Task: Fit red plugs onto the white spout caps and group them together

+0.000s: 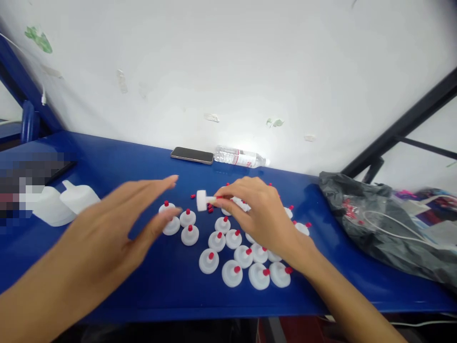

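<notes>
My right hand (250,205) pinches a white nozzle cap (202,200) by its narrow red-tipped end, the cap lying sideways above the table. To the left, my left hand (121,224) is raised with thumb and fingers apart and nothing between them. Several white caps with red tips (209,261) stand on the blue table (160,286) below and around my right hand. A few small loose red tips (210,208) lie just behind the held cap. My right hand hides some of the caps.
At the wall lie a phone (193,155) and a clear plastic bottle (241,157) on its side. White scoop-like containers (80,197) sit at left. A dark plastic bag (378,238) with small items covers the right side, near a dark metal bar (403,119).
</notes>
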`<state>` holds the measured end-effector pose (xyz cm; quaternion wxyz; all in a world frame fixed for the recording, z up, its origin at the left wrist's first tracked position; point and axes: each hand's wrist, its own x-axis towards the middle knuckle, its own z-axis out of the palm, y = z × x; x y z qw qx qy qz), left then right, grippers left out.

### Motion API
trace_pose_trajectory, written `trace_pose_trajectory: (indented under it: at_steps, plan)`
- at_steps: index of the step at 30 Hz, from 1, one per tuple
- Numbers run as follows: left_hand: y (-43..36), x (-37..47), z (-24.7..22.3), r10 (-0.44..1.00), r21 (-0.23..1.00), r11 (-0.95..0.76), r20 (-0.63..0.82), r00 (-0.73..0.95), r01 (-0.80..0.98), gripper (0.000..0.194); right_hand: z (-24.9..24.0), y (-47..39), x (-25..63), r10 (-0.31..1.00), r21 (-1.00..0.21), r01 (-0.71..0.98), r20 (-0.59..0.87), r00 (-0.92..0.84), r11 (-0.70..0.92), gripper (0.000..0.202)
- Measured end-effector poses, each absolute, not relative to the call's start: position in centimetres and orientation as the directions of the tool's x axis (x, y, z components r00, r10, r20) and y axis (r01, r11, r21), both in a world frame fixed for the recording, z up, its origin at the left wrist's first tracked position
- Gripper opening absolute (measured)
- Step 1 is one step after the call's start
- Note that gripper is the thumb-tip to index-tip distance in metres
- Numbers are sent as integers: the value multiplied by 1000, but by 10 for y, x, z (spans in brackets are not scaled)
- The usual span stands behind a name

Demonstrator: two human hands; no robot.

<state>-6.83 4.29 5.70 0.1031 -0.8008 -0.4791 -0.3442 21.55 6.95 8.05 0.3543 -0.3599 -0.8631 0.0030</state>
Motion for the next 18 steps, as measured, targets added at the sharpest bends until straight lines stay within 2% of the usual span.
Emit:
trace_pose_trajectory:
  at_steps: [3, 6, 9, 11, 14, 18]
  plan:
    - [60, -97, 62, 647, -46, -424, 684, 338, 905, 43, 78, 77, 220, 666, -223, 679, 548, -506, 699, 5]
    - [74, -123, 60, 637, -158, -364, 677, 369, 918, 55, 74, 80, 220, 668, -207, 664, 470, -577, 719, 10]
    - [79, -134, 57, 679, -205, -327, 628, 381, 922, 73, 71, 79, 218, 665, -221, 639, 408, -626, 737, 13]
    - [79, -135, 56, 702, -224, -310, 601, 381, 924, 77, 70, 79, 216, 669, -240, 631, 385, -636, 737, 12]
    - [79, -134, 56, 744, -227, -301, 552, 377, 926, 75, 70, 79, 216, 656, -278, 595, 352, -667, 754, 14]
    - [80, -137, 54, 785, -188, -339, 484, 388, 922, 60, 69, 82, 217, 669, -292, 602, 341, -660, 743, 31]
